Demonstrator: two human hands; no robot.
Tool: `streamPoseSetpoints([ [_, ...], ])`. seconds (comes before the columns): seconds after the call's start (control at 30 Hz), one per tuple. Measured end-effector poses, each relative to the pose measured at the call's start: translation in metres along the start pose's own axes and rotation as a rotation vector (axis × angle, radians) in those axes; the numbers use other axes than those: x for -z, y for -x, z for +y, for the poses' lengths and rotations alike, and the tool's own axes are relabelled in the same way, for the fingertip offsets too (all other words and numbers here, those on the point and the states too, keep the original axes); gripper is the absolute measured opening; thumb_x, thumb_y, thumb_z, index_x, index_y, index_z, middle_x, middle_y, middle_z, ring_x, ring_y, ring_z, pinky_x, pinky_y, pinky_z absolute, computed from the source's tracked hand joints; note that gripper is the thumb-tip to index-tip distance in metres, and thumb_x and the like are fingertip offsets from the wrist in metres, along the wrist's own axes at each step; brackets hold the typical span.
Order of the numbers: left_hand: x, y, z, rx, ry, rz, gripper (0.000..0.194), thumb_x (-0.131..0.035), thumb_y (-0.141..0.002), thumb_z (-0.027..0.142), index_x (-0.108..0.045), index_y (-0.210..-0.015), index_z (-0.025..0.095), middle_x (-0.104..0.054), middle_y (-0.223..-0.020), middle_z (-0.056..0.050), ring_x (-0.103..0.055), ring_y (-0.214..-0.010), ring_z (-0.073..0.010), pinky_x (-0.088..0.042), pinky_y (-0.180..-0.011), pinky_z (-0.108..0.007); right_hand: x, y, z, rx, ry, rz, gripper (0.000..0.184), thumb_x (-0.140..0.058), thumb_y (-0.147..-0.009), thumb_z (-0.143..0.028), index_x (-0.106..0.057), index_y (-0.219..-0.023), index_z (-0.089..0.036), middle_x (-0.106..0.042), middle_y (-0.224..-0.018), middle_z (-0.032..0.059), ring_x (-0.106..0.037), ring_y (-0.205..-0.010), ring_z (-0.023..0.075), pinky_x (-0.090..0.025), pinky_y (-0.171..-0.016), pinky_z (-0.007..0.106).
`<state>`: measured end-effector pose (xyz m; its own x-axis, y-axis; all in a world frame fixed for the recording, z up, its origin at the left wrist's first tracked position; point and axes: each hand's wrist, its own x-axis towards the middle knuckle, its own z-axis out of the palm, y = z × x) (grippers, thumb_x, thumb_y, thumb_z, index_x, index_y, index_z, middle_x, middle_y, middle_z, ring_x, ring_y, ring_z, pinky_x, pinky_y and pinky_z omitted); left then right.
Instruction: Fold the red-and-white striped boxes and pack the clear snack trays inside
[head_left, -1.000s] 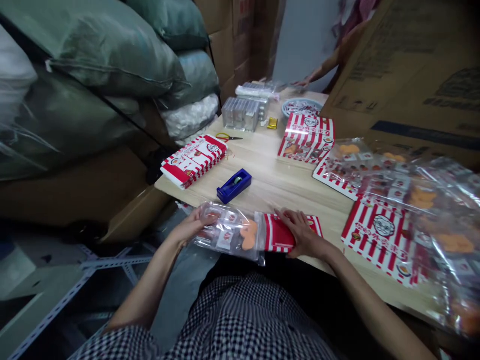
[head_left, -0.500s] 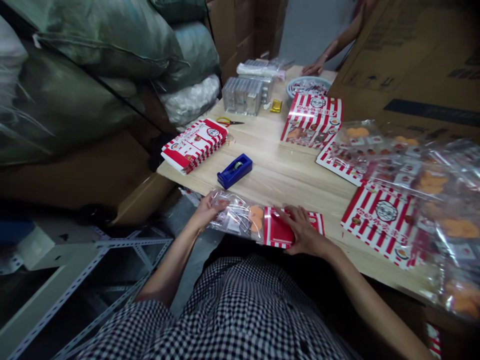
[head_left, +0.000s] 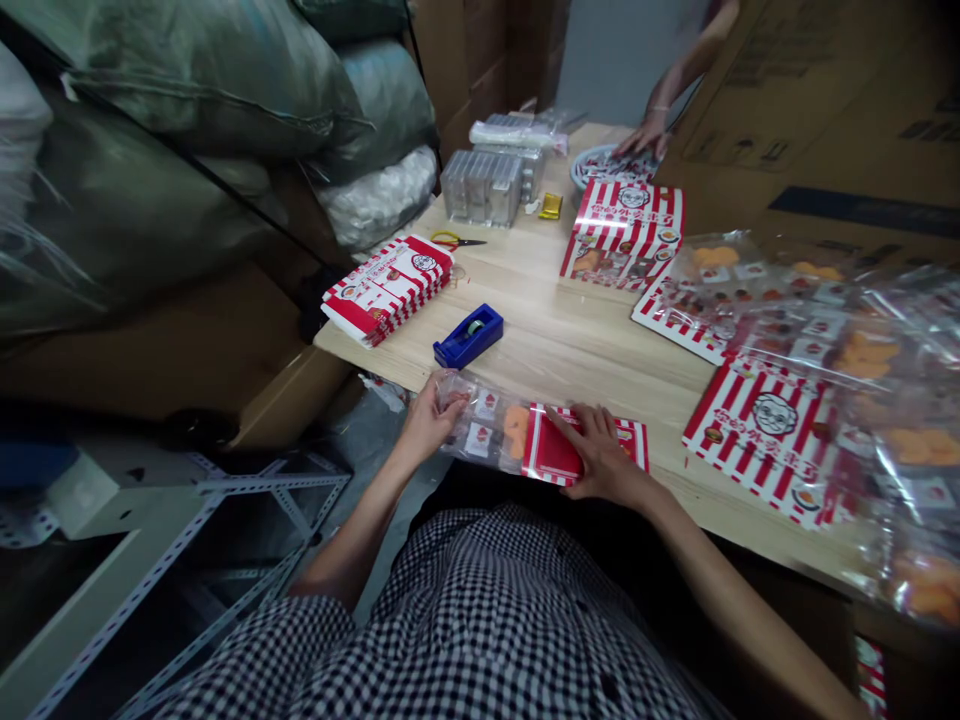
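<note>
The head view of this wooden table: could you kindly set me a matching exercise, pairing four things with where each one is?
Things: 1 left hand; 2 right hand; 3 blue tape dispenser; 4 yellow-handled scissors.
Places: A flat on the red-striped card; B just past the far end of the striped stack; C gripping the clear plastic bag; D on the wooden table, just beyond that bag.
Pairs: 1-C, 2-A, 3-D, 4-B.

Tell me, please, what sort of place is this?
It looks like a small packing workroom or warehouse: stacked brown cardboard cartons, bulging green woven sacks, and a light wooden table holding red-and-white striped card packets and a blue tape dispenser.
</note>
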<state>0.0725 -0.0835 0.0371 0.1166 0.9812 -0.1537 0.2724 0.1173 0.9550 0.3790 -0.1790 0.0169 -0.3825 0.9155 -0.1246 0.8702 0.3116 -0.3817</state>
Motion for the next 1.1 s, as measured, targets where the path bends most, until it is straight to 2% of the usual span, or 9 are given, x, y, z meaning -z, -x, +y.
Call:
streamPoseSetpoints([
  [0.27,-0.043,0.021,-0.035,0.154,0.183,-0.094,0.051,-0.078,-0.076,0.043,-0.062,-0.116,0.016,-0.073,-0.103,-0.011,-0.071,-0.087,-0.0242,-0.058,-0.077,-0.038,-0.007,0.002,0.005,0.049,-0.031,0.038,0.127,-0.085,-0.058,-0.039,-0.015,-0.163,-0.026,-0.031,-0.151,0.0196,-0.024,-0.146,0.0439,-0.010,-0.121,0.062],
  [0.4,-0.056,0.030,-0.035,0.105,0.154,-0.078,0.070,-0.081,-0.076,0.042,-0.054,-0.137,0.020,-0.069,-0.123,-0.012,-0.067,-0.113,-0.0276,-0.051,-0.100,-0.041,-0.007,0.004,0.003,0.054,-0.051,0.054,0.127,-0.086,-0.059,-0.036,-0.013,-0.163,-0.027,-0.030,-0.151,0.0187,-0.024,-0.147,0.0417,-0.008,-0.122,0.061],
  [0.47,-0.051,0.032,-0.027,0.049,0.085,-0.017,0.082,-0.078,-0.079,0.043,-0.042,-0.149,0.020,-0.063,-0.135,-0.015,-0.062,-0.123,-0.0287,-0.047,-0.105,-0.042,-0.005,0.005,0.001,0.019,-0.065,0.099,0.127,-0.085,-0.061,-0.037,-0.010,-0.163,-0.027,-0.030,-0.150,0.0182,-0.025,-0.147,0.0414,-0.008,-0.122,0.061],
  [0.53,-0.042,0.033,-0.014,-0.006,0.009,0.044,0.077,-0.070,-0.087,0.045,-0.038,-0.153,0.019,-0.061,-0.140,-0.017,-0.063,-0.121,-0.0289,-0.048,-0.104,-0.043,-0.004,0.006,-0.002,-0.027,-0.080,0.162,0.126,-0.084,-0.063,-0.040,-0.007,-0.163,-0.028,-0.029,-0.150,0.0179,-0.025,-0.146,0.0424,-0.009,-0.121,0.063],
  [0.7,-0.032,0.035,0.030,-0.184,-0.078,0.096,0.044,-0.054,-0.098,0.041,-0.063,-0.135,0.018,-0.070,-0.129,-0.012,-0.067,-0.115,-0.0267,-0.050,-0.102,-0.041,0.000,0.003,-0.023,-0.086,-0.116,0.358,0.127,-0.083,-0.065,-0.043,-0.003,-0.162,-0.032,-0.025,-0.151,0.0166,-0.028,-0.143,0.0455,-0.010,-0.117,0.072],
  [0.8,-0.045,0.035,0.057,-0.379,-0.124,0.048,0.036,-0.052,-0.100,0.033,-0.066,-0.131,0.022,-0.069,-0.130,-0.009,-0.063,-0.120,-0.0245,-0.049,-0.105,-0.041,0.002,-0.003,-0.039,-0.121,-0.144,0.521,0.130,-0.084,-0.062,-0.043,-0.001,-0.162,-0.033,-0.024,-0.150,0.0153,-0.029,-0.141,0.0449,-0.012,-0.116,0.073],
  [0.9,-0.065,0.035,0.074,-0.614,-0.287,0.024,0.032,-0.052,-0.100,0.025,-0.069,-0.127,0.025,-0.064,-0.136,-0.009,-0.050,-0.135,-0.0250,-0.039,-0.115,-0.047,0.001,-0.010,-0.048,-0.160,-0.161,0.697,0.133,-0.084,-0.061,-0.040,0.002,-0.162,-0.031,-0.026,-0.148,0.0149,-0.030,-0.140,0.0431,-0.017,-0.116,0.072],
  [1.0,-0.080,0.033,0.083,-0.707,-0.425,0.003,0.033,-0.051,-0.100,0.023,-0.068,-0.128,0.027,-0.052,-0.147,-0.010,-0.036,-0.144,-0.0266,-0.030,-0.120,-0.053,-0.001,-0.015,-0.049,-0.194,-0.177,0.842,0.134,-0.083,-0.061,-0.038,0.005,-0.162,-0.031,-0.026,-0.147,0.0149,-0.033,-0.137,0.0422,-0.024,-0.113,0.071],
  [1.1,-0.091,0.029,0.092,-0.781,-0.475,-0.092,0.034,-0.055,-0.098,0.025,-0.067,-0.129,0.029,-0.044,-0.154,-0.009,-0.025,-0.150,-0.0292,-0.022,-0.122,-0.057,-0.006,-0.018,-0.049,-0.255,-0.213,0.961,0.134,-0.084,-0.060,-0.038,0.004,-0.162,-0.032,-0.027,-0.145,0.0137,-0.035,-0.133,0.0407,-0.031,-0.110,0.069],
])
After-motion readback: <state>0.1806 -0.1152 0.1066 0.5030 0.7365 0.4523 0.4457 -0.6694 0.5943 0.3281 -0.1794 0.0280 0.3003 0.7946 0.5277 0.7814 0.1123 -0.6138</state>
